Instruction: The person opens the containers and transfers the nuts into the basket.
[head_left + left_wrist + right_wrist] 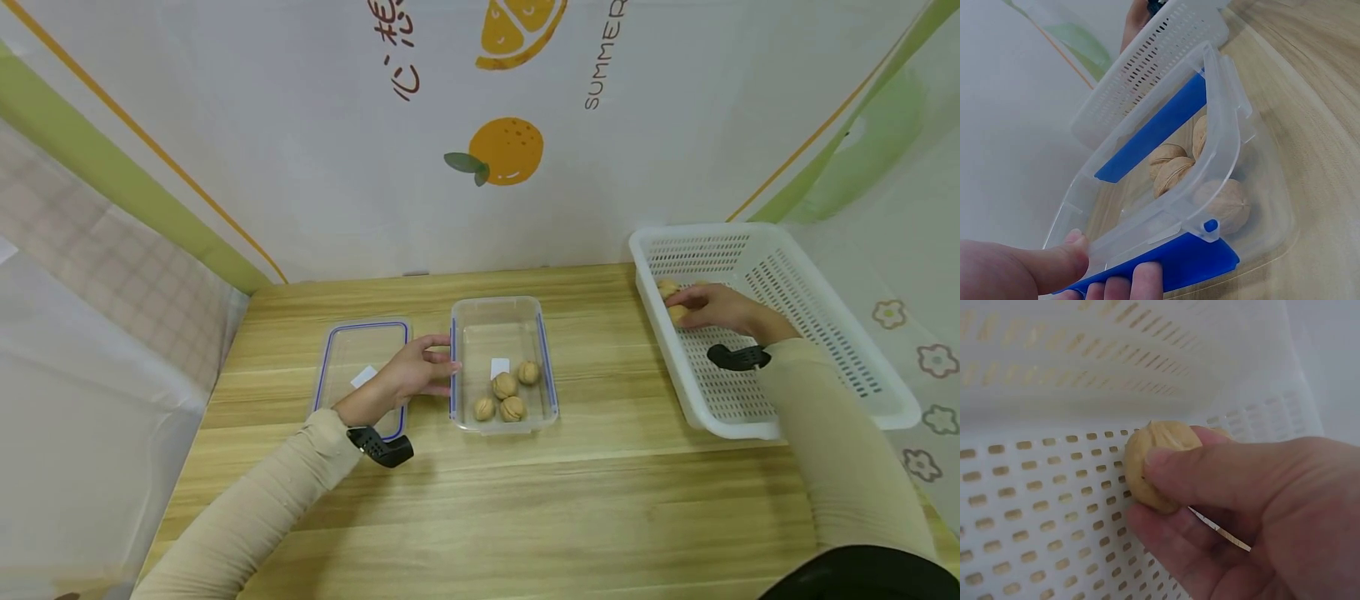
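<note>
- Fruit-printed white cloth (322,158) hangs behind the wooden table (525,517) in the head view; on the table, the clear box (491,329) has the blue-edged lid (324,371) at its 9 o'clock and the white basket (888,408) at its 3 o'clock.
- Head view again: the left hand (414,368) touches the box at 9 o'clock, while the right hand (716,307) is inside the basket, towards 10 o'clock, with a walnut (677,314). Four loose walnuts (505,384) lie around 6 o'clock in the box, near a white slip (500,365).
- Left wrist view: thumb and fingers (1147,278) pinch the box wall, thumb at the rim and fingers along the blue flap (1191,262). Its plastic looks light and slightly springy, likely to slide if pushed; the rim seems the firmest place to steady it.
- Right wrist view: the thumb at the walnut's 4 o'clock and fingers at 6 o'clock pinch it, parted by just its breadth. It should be light, hard and rigid, its wrinkled shell giving fair grip, though roundness lets it roll; a hold across the widest girth suits it, and only hard squeezing would risk cracking.
</note>
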Action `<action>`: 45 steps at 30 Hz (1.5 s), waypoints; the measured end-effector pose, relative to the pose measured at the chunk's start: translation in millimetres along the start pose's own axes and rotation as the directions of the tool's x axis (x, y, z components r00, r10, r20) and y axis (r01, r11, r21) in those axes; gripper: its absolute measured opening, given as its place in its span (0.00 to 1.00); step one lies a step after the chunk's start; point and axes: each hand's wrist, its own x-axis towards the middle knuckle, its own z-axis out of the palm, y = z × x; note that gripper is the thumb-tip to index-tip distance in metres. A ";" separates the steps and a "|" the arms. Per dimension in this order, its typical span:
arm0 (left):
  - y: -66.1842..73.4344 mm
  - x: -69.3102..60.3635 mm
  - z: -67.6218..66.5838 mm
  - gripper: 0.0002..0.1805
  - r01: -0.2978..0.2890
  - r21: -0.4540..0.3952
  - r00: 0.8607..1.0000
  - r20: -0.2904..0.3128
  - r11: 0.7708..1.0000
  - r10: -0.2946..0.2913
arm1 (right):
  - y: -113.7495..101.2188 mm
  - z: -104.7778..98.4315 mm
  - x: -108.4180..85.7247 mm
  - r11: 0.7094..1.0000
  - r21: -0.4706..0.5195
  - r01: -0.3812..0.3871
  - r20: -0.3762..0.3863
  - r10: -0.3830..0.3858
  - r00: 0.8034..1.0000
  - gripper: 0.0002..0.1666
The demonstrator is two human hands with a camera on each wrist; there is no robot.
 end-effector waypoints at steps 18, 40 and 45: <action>-1.1 -1.5 -0.9 0.34 -0.004 0.010 1.000 0.005 1.000 0.004 | -9.4 5.1 1.4 0.999 -0.009 0.044 0.061 -0.043 0.997 0.32; -1.5 0.1 -0.6 0.33 -0.002 0.004 1.000 0.008 1.000 0.002 | -44.0 -23.5 -18.7 0.968 -0.250 0.013 -0.050 -0.026 0.998 0.28; -0.9 0.6 -0.9 0.34 -0.002 0.002 1.000 0.008 1.000 0.002 | -62.3 -30.1 -27.8 0.944 -0.330 0.017 -0.069 -0.042 0.997 0.32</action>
